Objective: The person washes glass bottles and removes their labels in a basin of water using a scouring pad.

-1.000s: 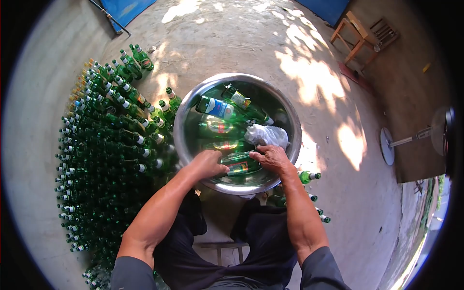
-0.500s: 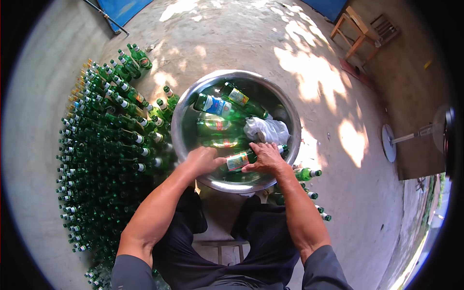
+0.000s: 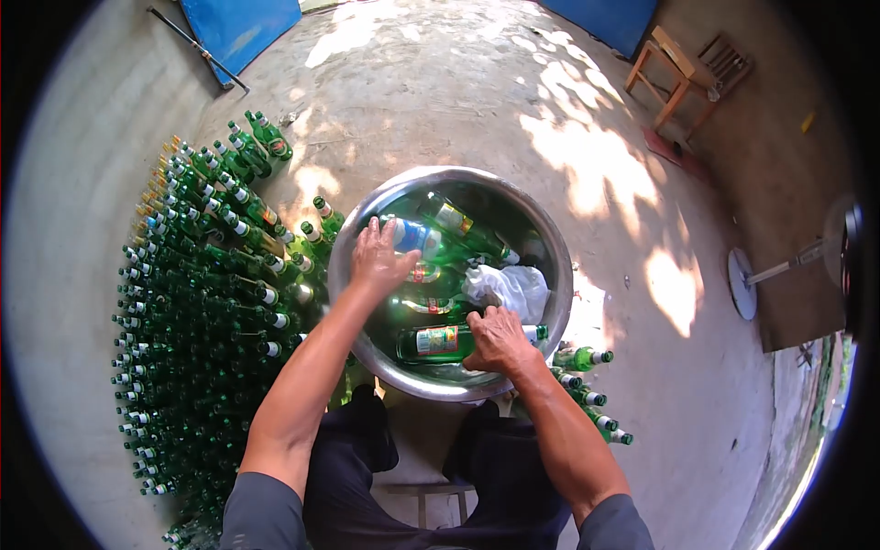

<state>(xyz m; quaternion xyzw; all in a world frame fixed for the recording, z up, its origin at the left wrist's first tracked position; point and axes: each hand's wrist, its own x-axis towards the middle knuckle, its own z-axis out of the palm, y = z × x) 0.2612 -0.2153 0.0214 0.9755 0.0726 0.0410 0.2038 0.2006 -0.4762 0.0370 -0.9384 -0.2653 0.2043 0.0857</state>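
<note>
A wide metal basin of water stands in front of my knees, with several green beer bottles lying in it. My right hand curls around the neck end of the nearest beer bottle, whose label faces up. Its fingertips come close to a bunched white cloth. Fingers spread, my left hand rests at the basin's left side, over the end of a blue-labelled bottle. Behind that one lies another labelled bottle, slanting toward the right.
A dense mass of upright green bottles fills the floor to my left. Several bottles lie at the basin's right. Farther off are a wooden chair, a fan and a blue door panel.
My left hand has left the base end of the nearest bottle and moved forward to the blue-labelled one. My right hand stays on the nearest bottle. The camera view has tilted slightly upward.
</note>
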